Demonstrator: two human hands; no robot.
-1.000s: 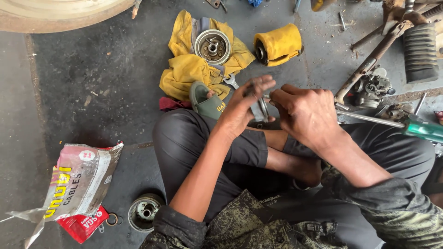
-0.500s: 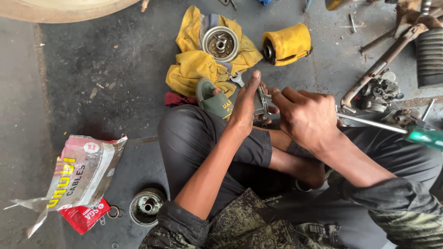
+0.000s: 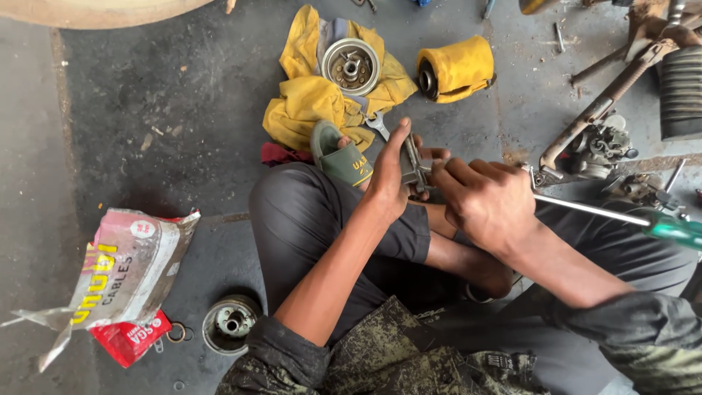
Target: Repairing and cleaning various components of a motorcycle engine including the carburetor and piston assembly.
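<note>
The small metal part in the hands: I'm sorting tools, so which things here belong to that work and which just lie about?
In hand:
- small metal part, held by left hand and right hand

Lying about:
- yellow cloth with round metal drum
- yellow-wrapped cylinder
- green-handled screwdriver
- printed bag
- round hub

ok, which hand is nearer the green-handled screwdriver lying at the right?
Right. The right hand sits just left of the screwdriver shaft's end; the left hand is further left, gripping the small metal part.
</note>
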